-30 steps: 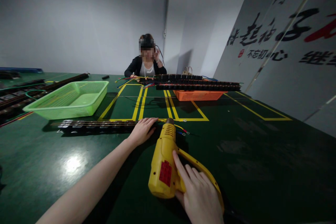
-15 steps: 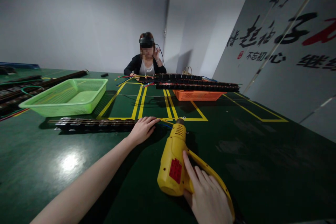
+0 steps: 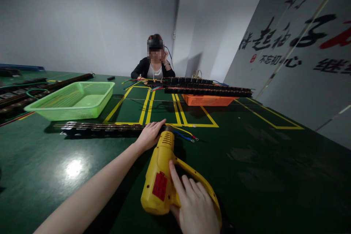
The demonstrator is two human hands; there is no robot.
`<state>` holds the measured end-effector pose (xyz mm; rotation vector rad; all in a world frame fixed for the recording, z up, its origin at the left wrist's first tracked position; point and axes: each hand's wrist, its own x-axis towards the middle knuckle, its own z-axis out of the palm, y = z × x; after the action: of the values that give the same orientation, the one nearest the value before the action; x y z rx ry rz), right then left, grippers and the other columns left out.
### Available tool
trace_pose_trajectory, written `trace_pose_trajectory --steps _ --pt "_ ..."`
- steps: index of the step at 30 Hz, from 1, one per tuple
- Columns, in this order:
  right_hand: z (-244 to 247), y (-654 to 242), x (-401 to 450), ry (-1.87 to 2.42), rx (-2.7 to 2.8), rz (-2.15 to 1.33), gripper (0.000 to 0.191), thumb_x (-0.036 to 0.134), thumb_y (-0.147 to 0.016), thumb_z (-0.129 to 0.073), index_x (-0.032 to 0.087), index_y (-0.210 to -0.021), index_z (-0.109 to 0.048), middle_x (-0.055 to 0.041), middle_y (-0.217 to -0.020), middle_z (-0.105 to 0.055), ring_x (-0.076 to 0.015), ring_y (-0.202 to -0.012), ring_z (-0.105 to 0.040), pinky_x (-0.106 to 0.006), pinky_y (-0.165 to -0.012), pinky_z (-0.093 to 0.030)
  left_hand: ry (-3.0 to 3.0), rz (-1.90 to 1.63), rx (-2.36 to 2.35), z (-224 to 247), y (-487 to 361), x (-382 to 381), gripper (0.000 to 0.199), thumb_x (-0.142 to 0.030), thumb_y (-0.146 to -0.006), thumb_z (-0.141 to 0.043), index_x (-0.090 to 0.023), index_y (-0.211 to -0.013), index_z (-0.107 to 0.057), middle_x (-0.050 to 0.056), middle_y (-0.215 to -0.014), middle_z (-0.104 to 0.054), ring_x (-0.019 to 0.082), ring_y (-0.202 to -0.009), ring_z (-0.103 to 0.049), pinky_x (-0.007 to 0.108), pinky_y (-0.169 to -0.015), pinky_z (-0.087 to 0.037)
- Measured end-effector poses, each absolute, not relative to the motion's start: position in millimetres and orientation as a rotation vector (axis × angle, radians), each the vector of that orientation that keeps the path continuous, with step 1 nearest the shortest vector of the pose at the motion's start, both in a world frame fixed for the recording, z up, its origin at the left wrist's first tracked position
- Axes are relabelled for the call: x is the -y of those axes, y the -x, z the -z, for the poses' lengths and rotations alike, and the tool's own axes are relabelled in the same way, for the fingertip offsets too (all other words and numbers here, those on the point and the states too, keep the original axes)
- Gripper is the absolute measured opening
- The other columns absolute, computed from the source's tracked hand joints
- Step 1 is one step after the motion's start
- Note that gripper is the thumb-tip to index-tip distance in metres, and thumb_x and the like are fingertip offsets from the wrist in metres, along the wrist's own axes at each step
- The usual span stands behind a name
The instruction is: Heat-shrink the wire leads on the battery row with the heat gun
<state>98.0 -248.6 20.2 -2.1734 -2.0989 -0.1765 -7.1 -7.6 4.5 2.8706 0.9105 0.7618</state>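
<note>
A yellow heat gun [image 3: 156,168] with a red label is in my right hand [image 3: 196,203], whose fingers wrap its handle while the index finger lies along the body. The gun's dark nozzle points away from me, close beside the fingers of my left hand [image 3: 149,136]. My left hand grips the right end of a long black segmented strip [image 3: 104,130] lying on the table; its fingertips are partly hidden. Beyond the nozzle, yellow wires [image 3: 184,129] and blue wires [image 3: 184,137] with ring terminals at their tips stretch to the right.
On the green table [image 3: 263,161] a light green basket [image 3: 70,109] stands behind the strip. More black strips [image 3: 208,90] lie over an orange basket [image 3: 210,100], and others [image 3: 35,97] at far left. Across the table sits a person [image 3: 153,67]. Yellow tape lines mark the surface.
My right hand has swung the heat gun to the left, so its nozzle moved from the wire ends to near my left fingers. The wire terminals now show. My left hand stays on the strip.
</note>
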Motion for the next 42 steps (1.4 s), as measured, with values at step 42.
trace_pose_trajectory --steps 42 --pt "-5 -127 258 2.133 1.982 0.327 0.102 0.012 -0.070 -0.059 0.030 -0.147 0.006 -0.0031 -0.107 -0.064 -0.0238 -0.094 -0.061 -0.041 -0.082 -0.050 -2.942 -0.814 -0.900 -4 7 9 0.040 -0.023 -0.093 -0.043 -0.020 -0.133 -0.044 0.007 -0.129 -0.054 0.023 -0.114 -0.051 0.039 -0.095 -0.042"
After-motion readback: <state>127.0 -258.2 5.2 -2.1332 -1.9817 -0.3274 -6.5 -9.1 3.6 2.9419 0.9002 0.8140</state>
